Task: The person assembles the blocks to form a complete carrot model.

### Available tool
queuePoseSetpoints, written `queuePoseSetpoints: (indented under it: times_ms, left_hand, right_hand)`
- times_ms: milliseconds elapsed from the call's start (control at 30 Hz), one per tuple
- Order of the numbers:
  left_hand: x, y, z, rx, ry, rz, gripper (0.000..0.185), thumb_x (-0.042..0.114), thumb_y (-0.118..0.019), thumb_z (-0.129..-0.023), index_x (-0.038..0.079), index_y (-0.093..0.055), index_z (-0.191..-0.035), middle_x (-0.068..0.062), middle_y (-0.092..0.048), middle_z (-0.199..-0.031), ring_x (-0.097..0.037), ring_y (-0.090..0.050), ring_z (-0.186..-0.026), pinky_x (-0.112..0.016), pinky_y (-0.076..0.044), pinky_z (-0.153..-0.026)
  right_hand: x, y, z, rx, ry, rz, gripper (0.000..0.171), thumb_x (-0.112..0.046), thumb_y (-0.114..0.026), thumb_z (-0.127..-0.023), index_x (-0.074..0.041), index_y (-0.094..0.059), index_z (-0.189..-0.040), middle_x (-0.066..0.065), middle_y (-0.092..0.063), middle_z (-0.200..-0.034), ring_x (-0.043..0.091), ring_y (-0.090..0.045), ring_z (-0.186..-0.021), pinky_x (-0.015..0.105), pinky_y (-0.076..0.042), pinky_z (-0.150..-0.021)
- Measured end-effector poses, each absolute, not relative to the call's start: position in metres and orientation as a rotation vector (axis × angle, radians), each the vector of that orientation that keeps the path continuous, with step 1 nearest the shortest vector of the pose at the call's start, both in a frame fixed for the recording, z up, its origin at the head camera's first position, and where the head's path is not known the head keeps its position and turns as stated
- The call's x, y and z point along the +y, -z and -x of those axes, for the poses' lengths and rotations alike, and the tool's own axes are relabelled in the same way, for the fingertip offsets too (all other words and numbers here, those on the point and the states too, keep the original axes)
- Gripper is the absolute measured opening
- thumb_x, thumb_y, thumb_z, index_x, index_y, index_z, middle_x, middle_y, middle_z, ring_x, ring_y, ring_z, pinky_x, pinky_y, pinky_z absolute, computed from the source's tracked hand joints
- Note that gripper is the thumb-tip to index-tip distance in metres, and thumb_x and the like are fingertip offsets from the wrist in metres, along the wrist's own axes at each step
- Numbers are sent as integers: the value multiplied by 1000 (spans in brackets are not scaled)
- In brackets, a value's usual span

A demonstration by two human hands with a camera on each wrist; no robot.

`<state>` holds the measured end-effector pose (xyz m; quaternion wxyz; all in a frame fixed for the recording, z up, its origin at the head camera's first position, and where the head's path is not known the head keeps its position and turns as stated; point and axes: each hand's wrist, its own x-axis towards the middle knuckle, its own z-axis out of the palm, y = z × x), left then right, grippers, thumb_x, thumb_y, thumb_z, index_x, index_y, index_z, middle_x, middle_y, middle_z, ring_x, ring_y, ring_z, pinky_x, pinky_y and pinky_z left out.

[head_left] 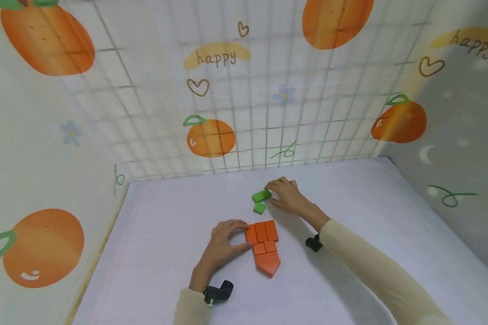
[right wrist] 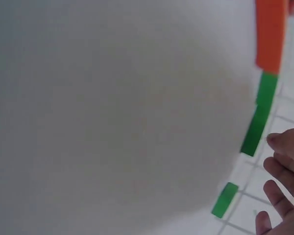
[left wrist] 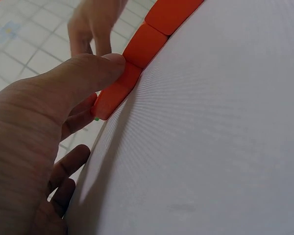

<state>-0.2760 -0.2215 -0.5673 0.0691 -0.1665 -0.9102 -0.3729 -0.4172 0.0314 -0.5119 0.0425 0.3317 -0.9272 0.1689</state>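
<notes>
Several orange blocks lie close together on the white tabletop: three rectangular blocks (head_left: 261,232) in a row, two small square blocks (head_left: 265,247) below them, and a pointed orange piece (head_left: 267,262) at the near end. My left hand (head_left: 223,241) pinches the leftmost orange block (head_left: 250,234) between thumb and forefinger; the left wrist view shows the thumb on its near side. Farther back, my right hand (head_left: 286,197) hovers beside a long green block (head_left: 261,196) and a small green block (head_left: 259,208). Its fingers are spread and loosely bent. Another green block (right wrist: 225,199) shows in the right wrist view.
A white curtain (head_left: 252,104) printed with oranges, hearts and "happy" stands behind and at both sides of the table (head_left: 166,225). Black wrist cameras (head_left: 221,291) are worn on both wrists.
</notes>
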Motion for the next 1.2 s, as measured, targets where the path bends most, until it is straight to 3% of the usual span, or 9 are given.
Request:
queuePoseSetpoints:
  times_ms: [233,433,533,667,1033,1200]
  left_hand:
    - [-216,567,275,-2752,1123,527,48,50,-77,-83,30,-67,-126,16,-58,-134,-15,-45,-127,-51,-25,-110]
    - [-217,564,276,-2757,1083,519,47,47,-78,-83,30,-67,-126,17,-57,-134,-14,-45,-126,-51,-26,-109]
    - [-218,563,276,-2771,1090,504,48,47,-79,-83,30,-67,-126,17,-57,-134,-13,-45,-126,-50,-25,-110]
    - [-219,564,275,-2767,1093,518,48,47,-78,-84,29,-67,-127,15,-57,-135,-15,-45,-127,-51,-26,-110]
    - [-225,564,275,-2780,1083,515,50,51,-75,-86,30,-65,-129,16,-55,-138,-14,-43,-127,-47,-25,-111]
    - [-223,568,276,-2757,1087,521,49,49,-76,-85,30,-66,-128,16,-55,-137,-14,-44,-126,-49,-26,-109]
  right_hand:
    - [38,517,432,-2918,-533,-984,29,-16,-73,-92,-13,-71,-121,4,-65,-128,28,-47,-121,50,-31,-89]
    - [39,519,438,-2920,-580,-1047,34,-20,-76,-90,-12,-70,-122,4,-66,-125,28,-47,-122,50,-32,-90]
    - [38,518,438,-2928,-586,-1022,31,-22,-78,-88,-12,-71,-117,1,-67,-115,26,-48,-115,48,-32,-88]
    - [43,509,431,-2882,-629,-949,29,-23,-81,-84,-14,-74,-110,-2,-67,-105,24,-50,-108,45,-31,-85]
    - [41,495,392,-2778,-638,-1277,27,-22,-83,-83,-16,-75,-108,-2,-69,-108,23,-52,-109,45,-33,-82]
    - [38,499,386,-2813,-543,-1239,27,-22,-84,-81,-15,-75,-106,-1,-69,-105,23,-53,-108,44,-33,-82]
